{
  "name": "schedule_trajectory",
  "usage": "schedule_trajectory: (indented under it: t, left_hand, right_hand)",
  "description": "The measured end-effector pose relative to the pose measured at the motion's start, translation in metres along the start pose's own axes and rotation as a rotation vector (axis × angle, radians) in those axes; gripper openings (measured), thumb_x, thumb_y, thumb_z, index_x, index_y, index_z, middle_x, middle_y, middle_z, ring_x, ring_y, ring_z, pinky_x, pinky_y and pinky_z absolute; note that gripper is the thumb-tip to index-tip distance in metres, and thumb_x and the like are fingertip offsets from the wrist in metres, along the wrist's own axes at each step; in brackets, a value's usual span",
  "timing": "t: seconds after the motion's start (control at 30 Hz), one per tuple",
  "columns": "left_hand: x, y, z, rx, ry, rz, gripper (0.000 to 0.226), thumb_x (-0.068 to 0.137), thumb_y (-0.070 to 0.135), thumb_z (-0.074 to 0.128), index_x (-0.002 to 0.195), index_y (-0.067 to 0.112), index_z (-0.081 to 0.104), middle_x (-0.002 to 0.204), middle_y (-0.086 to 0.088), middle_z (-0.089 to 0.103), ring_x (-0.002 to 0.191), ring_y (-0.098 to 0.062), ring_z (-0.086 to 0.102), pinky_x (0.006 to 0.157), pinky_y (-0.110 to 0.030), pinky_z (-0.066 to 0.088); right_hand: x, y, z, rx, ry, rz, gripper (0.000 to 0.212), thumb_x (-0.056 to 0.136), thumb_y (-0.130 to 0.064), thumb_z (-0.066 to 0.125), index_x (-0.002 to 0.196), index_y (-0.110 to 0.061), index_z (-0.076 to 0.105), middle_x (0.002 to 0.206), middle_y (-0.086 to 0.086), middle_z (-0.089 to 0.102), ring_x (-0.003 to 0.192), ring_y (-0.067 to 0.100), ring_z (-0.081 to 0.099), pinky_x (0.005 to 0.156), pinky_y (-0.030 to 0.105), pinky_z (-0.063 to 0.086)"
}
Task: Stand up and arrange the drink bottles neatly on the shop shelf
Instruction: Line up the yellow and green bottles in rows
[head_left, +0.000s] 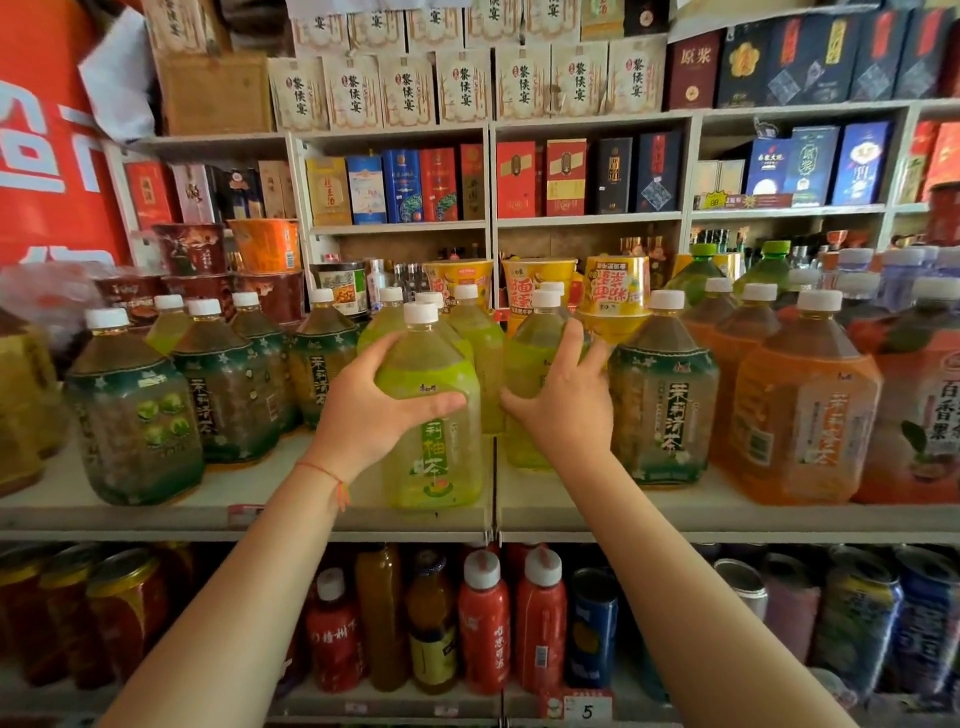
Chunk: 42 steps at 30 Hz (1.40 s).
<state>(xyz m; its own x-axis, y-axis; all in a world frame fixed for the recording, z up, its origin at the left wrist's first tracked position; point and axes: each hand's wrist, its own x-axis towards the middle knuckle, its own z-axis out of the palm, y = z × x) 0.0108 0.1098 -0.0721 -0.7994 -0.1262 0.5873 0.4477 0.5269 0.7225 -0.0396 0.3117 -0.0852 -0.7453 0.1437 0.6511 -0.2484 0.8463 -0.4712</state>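
Note:
A large light-green tea bottle (441, 467) with a white cap stands upright at the front of the middle shelf (597, 512). My left hand (374, 402) grips its shoulder, fingers curled over the left side and thumb across the front. A second light-green bottle (530, 374) stands upright just to the right and a little further back. My right hand (563, 402) holds that bottle's right side, fingers spread upward against it and thumb across its front. More light-green bottles (480, 343) stand behind the two.
Dark-green jasmine tea bottles (135, 410) fill the shelf's left; another (662, 400) and orange tea bottles (800, 415) stand to the right. Instant noodle cups (615, 291) sit behind. Boxed liquor lines the upper shelves; small bottles and cans (483, 618) fill the lower shelf.

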Motion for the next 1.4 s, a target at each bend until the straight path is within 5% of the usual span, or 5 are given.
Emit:
schedule_trajectory:
  t: [0.43, 0.83, 1.0, 1.17, 1.4]
  left_hand:
    - [0.012, -0.015, -0.024, 0.028, -0.039, 0.022, 0.127, 0.038, 0.081, 0.083, 0.147, 0.023, 0.050, 0.135, 0.010, 0.062, 0.123, -0.007, 0.059, 0.107, -0.037, 0.049]
    - [0.011, 0.007, 0.004, 0.176, 0.221, 0.061, 0.061, 0.076, 0.072, 0.054, 0.109, 0.022, 0.064, 0.104, 0.005, 0.068, 0.098, -0.018, 0.063, 0.084, -0.040, 0.054]
    - [0.020, 0.015, 0.009, 0.102, 0.313, 0.091, 0.024, 0.091, 0.044, 0.061, 0.085, 0.022, 0.068, 0.073, 0.001, 0.065, 0.070, -0.017, 0.059, 0.064, -0.034, 0.046]
    - [0.021, 0.022, 0.022, 0.013, 0.274, 0.073, 0.024, 0.088, 0.041, 0.062, 0.073, 0.021, 0.063, 0.068, -0.005, 0.063, 0.065, -0.021, 0.056, 0.060, -0.038, 0.043]
    - [0.039, 0.045, 0.022, 0.329, 0.189, 0.032, 0.023, 0.089, 0.038, 0.061, 0.107, 0.029, 0.051, 0.075, 0.012, 0.055, 0.066, 0.000, 0.048, 0.052, -0.024, 0.036]
  right_hand:
    - [-0.008, -0.026, 0.010, 0.084, -0.136, -0.038, 0.096, 0.089, -0.057, 0.064, 0.156, -0.017, 0.008, 0.144, 0.018, 0.040, 0.106, 0.035, 0.064, 0.068, 0.031, 0.045]
    - [0.011, -0.031, 0.005, 0.201, -0.241, -0.061, 0.057, 0.093, -0.042, 0.061, 0.140, -0.019, 0.037, 0.118, 0.003, 0.056, 0.089, 0.019, 0.062, 0.068, 0.034, 0.056]
    - [0.066, -0.035, -0.019, -0.020, -0.002, -0.102, 0.042, 0.099, -0.040, 0.049, 0.131, -0.012, 0.049, 0.124, 0.009, 0.053, 0.105, 0.024, 0.056, 0.078, 0.037, 0.053]
    - [0.110, -0.026, -0.004, -0.253, -0.201, -0.044, 0.047, 0.101, -0.024, 0.049, 0.146, -0.015, 0.038, 0.144, 0.020, 0.040, 0.130, 0.039, 0.044, 0.095, 0.051, 0.047]
    - [0.129, -0.018, -0.004, -0.360, -0.120, -0.134, 0.023, 0.099, -0.013, 0.052, 0.121, -0.012, 0.056, 0.115, 0.015, 0.060, 0.103, 0.036, 0.061, 0.083, 0.047, 0.055]
